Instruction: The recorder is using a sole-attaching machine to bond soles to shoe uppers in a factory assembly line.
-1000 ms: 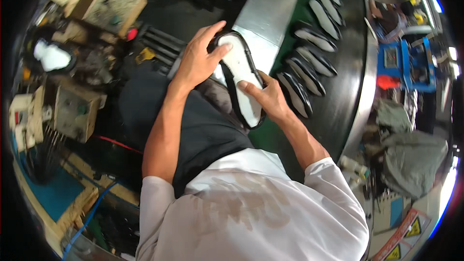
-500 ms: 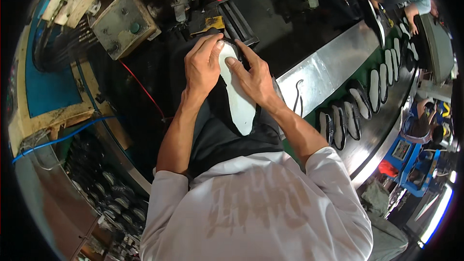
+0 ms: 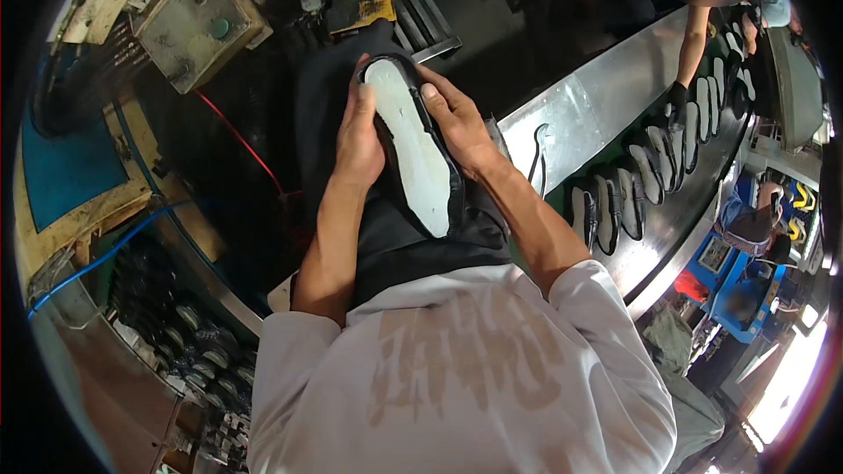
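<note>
Between my hands, over my lap, is a black shoe upper (image 3: pixel 407 145) with its pale white sole side turned up. My left hand (image 3: pixel 358 136) grips its left edge near the far end, thumb on the rim. On the opposite edge, my right hand (image 3: pixel 455 121) holds it with the thumb along the side and the fingers underneath, mostly hidden. The near end points down toward my shirt. To the right, a dark hooked hand tool (image 3: pixel 538 158) lies on the metal ledge.
Several similar shoe uppers (image 3: pixel 630 202) stand in a row on the curved line at right. A co-worker's arm (image 3: pixel 691 53) reaches over that row. A control box with a green button (image 3: pixel 200 31) stands at upper left, near a red cable (image 3: pixel 241 140). Racked dark shoes (image 3: pixel 198 342) fill the lower left.
The shoe upper has turned to show more of its black right side, and my hands have moved apart to its two edges. A co-worker's arm now reaches over the row.
</note>
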Demonstrator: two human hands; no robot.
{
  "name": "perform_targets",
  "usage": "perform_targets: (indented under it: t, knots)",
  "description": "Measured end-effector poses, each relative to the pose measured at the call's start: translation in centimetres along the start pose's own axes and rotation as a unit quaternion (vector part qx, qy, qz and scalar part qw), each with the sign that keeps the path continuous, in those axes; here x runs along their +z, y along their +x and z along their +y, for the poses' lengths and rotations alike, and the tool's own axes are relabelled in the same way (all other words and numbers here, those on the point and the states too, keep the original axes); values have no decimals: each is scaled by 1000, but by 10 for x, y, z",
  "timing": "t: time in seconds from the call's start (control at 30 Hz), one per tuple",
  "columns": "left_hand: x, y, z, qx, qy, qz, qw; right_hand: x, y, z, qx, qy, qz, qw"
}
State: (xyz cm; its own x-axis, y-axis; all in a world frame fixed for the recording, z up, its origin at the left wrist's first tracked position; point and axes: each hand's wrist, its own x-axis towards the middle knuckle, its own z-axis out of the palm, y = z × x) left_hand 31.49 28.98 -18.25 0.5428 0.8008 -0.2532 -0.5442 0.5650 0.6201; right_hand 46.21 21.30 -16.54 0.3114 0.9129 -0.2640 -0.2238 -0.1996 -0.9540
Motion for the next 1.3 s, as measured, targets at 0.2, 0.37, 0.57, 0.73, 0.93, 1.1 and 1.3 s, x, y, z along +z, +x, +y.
perform_targets:
  t: [0.2, 0.37, 0.57, 0.73, 0.93, 1.1, 1.3]
  knots:
    - [13, 6, -2, 48, 219, 110, 968, -1, -20, -31, -39, -240, -25, 970]
    - [27, 29, 22, 60, 407, 171, 895, 13, -112, -52, -130, -655, -101, 737]
    - [5, 77, 25, 135, 508, 29, 850, -2, -109, -28, -170, -632, -30, 756]
    - [23, 64, 14, 237, 550, 68, 798, 0, -119, -8, -171, -589, 9, 790]
    - [8, 54, 15, 198, 548, 122, 804, -5, -116, -14, -198, -601, -28, 774]
    - [-5, 67, 41, 212, 499, 31, 839, -16, -95, -54, -210, -584, -93, 778]
    - [-10, 121, 104, 307, 370, 196, 855, -37, -64, -107, -247, -547, -101, 794]
